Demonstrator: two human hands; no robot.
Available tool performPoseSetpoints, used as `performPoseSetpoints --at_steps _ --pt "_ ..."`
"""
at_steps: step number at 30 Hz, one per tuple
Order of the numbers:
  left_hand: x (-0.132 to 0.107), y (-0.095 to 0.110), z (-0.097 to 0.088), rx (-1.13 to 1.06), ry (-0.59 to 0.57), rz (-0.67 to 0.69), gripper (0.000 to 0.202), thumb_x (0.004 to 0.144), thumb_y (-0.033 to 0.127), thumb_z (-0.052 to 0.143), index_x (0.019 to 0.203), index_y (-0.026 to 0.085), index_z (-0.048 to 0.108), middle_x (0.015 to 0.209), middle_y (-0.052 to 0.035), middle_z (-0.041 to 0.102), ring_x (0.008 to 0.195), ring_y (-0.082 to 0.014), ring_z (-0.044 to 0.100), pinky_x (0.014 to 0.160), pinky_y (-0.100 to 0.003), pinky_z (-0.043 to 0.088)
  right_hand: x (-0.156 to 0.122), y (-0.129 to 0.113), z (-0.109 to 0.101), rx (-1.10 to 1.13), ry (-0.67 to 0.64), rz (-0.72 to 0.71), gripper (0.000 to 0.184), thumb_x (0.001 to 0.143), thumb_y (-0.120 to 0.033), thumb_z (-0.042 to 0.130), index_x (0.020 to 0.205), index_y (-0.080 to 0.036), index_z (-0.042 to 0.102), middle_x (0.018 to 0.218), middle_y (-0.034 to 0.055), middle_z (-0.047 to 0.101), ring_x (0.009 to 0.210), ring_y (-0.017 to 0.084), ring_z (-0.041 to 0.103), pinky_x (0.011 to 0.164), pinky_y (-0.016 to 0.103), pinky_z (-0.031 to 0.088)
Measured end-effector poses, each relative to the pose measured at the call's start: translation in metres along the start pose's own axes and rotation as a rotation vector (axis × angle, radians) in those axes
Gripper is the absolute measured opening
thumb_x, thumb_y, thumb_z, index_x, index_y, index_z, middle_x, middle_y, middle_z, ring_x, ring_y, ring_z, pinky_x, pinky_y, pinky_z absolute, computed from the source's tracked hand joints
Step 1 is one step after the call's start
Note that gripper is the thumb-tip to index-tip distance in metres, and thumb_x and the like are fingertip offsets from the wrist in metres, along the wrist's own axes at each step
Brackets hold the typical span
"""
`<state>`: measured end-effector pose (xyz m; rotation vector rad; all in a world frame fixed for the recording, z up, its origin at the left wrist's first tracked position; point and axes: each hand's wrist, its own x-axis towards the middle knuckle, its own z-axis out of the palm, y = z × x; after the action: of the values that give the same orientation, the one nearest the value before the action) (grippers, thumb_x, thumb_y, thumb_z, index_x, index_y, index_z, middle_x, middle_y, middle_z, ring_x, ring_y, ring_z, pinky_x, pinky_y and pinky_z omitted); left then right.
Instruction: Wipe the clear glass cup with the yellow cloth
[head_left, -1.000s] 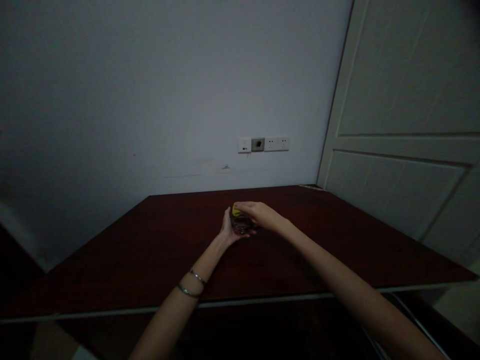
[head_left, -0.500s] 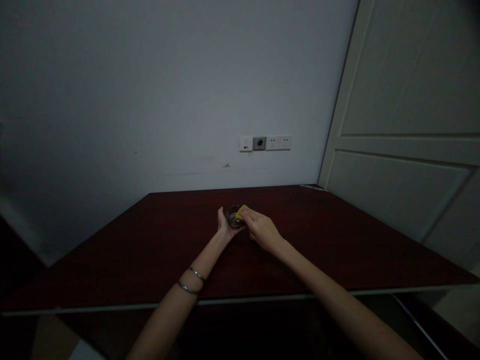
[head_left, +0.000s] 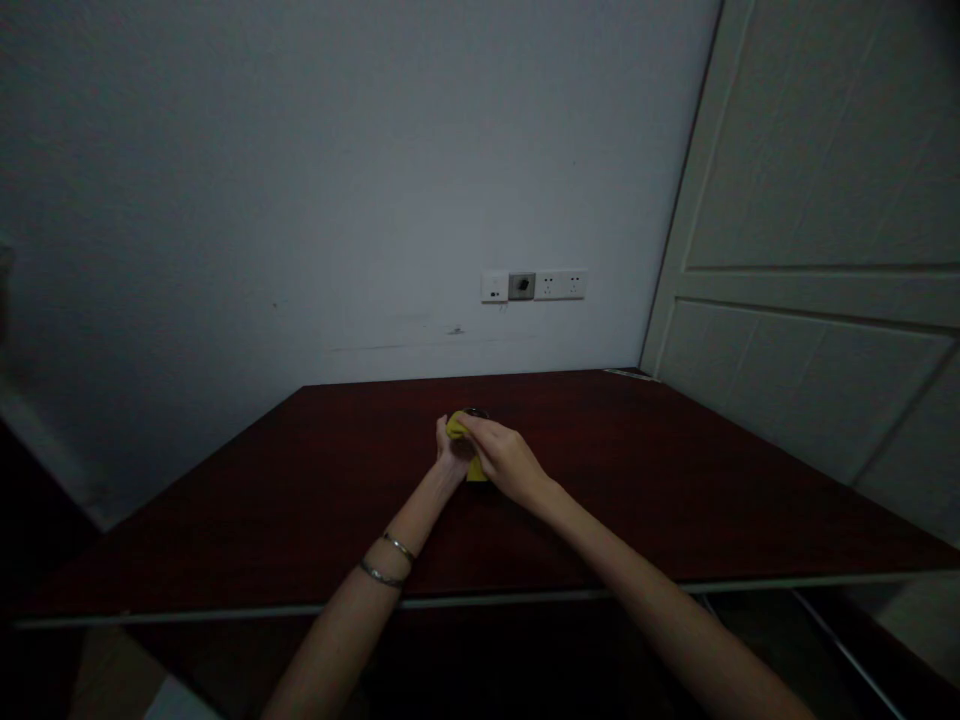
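Around the left side of a small round clear glass bowl, my left hand is closed, holding it at the middle of the dark red table. My right hand pinches a thin yellow cloth at the bowl's near-left rim. Part of the cloth also shows below the bowl, between the two hands. The bowl is largely covered by my right fingers and the cloth, and most of my left fingers are hidden behind them. Two metal bangles circle my left forearm.
The dark red table reaches back to a pale wall with a row of sockets. A white panelled door stands along the right side. The table's light front edge runs beneath my forearms.
My right hand has moved left across the bowl with the yellow cloth, from its right side to the near-left rim. More of the cloth shows below the bowl. My left hand keeps its hold.
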<state>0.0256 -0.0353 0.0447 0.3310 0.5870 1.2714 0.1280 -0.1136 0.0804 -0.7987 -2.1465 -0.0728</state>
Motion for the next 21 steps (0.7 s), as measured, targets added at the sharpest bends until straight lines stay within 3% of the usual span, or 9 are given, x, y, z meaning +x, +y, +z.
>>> performPoseSetpoints --at_steps 6,11,15,21 --pt "0.003 0.007 0.000 0.104 0.023 -0.082 0.055 0.077 0.056 0.024 0.088 0.012 0.057 0.067 -0.0115 0.062 0.061 -0.0248 0.060 0.050 -0.034 0.047 0.009 0.035 -0.025 0.138 0.334 0.186 0.032 0.085 -0.020 0.038 0.112 -0.018 0.055 0.112 0.0063 0.060 0.104 0.016 0.055 0.093 0.033 0.041" --pt "0.004 0.011 -0.005 0.157 -0.081 -0.132 0.068 0.076 0.059 0.019 0.096 0.006 0.056 0.083 -0.0206 0.062 0.076 -0.0313 0.062 0.052 -0.036 0.048 0.004 0.072 -0.015 0.398 0.675 0.525 0.037 0.080 -0.037 0.044 0.102 -0.012 0.061 0.103 0.0106 0.064 0.094 0.021 0.060 0.084 0.036 0.045" --pt "0.002 0.009 -0.002 0.117 -0.053 -0.083 0.062 0.077 0.057 0.024 0.098 0.007 0.054 0.085 -0.0191 0.062 0.080 -0.0307 0.061 0.058 -0.039 0.049 -0.002 0.092 0.009 0.574 0.767 0.701 0.045 0.073 -0.041 0.050 0.100 -0.007 0.061 0.102 0.0140 0.064 0.092 0.023 0.060 0.081 0.036 0.046" --pt "0.000 0.007 0.004 0.038 -0.046 0.096 0.045 0.076 0.052 0.040 0.089 0.012 0.057 0.084 -0.0122 0.064 0.077 -0.0250 0.062 0.067 -0.041 0.050 0.004 0.090 0.038 0.888 0.699 0.821 0.041 0.065 -0.040 0.058 0.091 -0.010 0.064 0.089 0.0091 0.068 0.073 0.019 0.063 0.065 0.029 0.050"
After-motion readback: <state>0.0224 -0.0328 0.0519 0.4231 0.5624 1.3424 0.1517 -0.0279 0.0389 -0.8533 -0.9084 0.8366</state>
